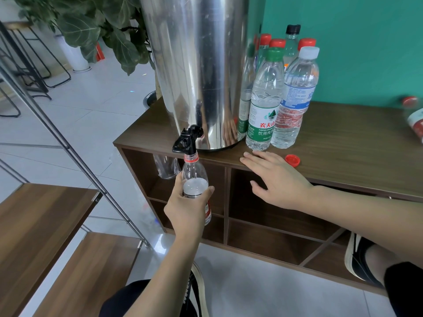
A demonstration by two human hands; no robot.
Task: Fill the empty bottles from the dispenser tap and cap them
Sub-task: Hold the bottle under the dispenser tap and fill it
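— How far along are you?

— My left hand (187,202) grips an uncapped bottle (195,181) under the black tap (186,140), roughly half full by my guess. Capped bottles (274,88) stand beside the steel dispenser (194,65).

— And your right?

— My right hand (277,179) hovers, fingers spread, near the red cap (292,160) on the cabinet top (343,145). Capping remains.

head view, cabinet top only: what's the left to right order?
black tap → steel dispenser → green-capped bottle → white-capped bottle → loose red cap → red-labelled bottle at the right frame edge
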